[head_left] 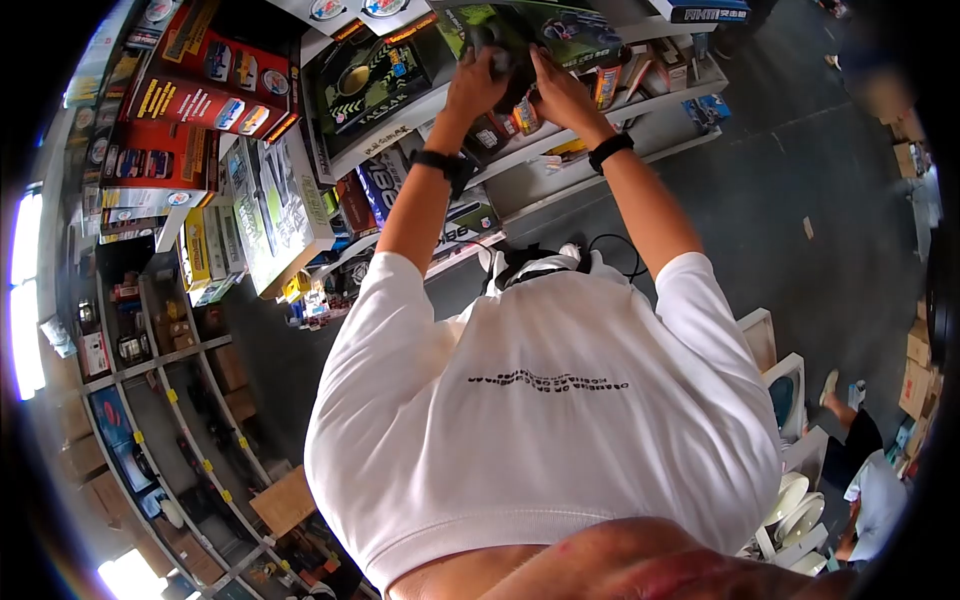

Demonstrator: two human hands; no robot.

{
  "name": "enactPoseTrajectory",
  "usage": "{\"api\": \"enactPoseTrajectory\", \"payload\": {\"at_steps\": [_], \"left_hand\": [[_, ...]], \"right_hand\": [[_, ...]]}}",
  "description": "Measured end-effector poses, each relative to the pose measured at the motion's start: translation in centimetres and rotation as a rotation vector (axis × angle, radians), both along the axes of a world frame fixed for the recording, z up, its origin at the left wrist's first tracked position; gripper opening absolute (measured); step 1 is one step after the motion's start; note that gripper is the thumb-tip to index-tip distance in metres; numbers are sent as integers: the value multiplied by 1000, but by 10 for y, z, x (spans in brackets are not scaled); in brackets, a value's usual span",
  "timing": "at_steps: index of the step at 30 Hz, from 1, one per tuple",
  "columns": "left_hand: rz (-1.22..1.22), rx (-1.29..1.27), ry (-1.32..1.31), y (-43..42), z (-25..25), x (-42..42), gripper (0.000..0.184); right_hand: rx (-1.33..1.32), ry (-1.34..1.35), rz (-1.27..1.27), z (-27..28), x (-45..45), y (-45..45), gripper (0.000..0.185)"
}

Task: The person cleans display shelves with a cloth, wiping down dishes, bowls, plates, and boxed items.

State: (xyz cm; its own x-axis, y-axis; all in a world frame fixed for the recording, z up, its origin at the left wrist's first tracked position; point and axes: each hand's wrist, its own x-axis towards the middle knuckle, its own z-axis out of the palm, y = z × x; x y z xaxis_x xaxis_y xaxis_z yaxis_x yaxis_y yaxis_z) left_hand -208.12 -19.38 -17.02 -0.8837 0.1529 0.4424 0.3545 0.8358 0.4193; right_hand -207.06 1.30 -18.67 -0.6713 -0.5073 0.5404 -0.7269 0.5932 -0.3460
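Note:
My left hand point(477, 84) and my right hand point(562, 92) are raised at a shelf at the top of the view. Between them is a dark, lumpy object point(515, 62), blurred and partly hidden by my fingers; its kind cannot be made out. The left fingers curl against it, while the right hand presses close to its other side. Right behind stands a dark green printed box point(575, 38). Small orange and yellow packs point(526, 116) sit on the shelf beneath my hands. Each of my wrists carries a black band.
Red boxes with car pictures point(215, 95) and a black-and-green box point(365, 78) fill shelving at the upper left. A grey rack point(150, 365) with boxes stands at lower left. Grey floor point(770, 190) extends rightward. Another person point(878, 490) is at the lower right, near stacked cartons.

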Motion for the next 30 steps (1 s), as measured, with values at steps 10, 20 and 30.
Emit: {"api": "enactPoseTrajectory", "payload": {"at_steps": [10, 20, 30], "left_hand": [[281, -132, -108, -27, -25, -127, 66], [158, -87, -168, 2, -17, -71, 64], [-97, 136, -535, 53, 61, 44, 45]], "right_hand": [[-26, -319, -72, 12, 2, -3, 84], [-132, -251, -1, 16, 12, 5, 48], [0, -20, -304, 7, -36, 66, 54]]}}
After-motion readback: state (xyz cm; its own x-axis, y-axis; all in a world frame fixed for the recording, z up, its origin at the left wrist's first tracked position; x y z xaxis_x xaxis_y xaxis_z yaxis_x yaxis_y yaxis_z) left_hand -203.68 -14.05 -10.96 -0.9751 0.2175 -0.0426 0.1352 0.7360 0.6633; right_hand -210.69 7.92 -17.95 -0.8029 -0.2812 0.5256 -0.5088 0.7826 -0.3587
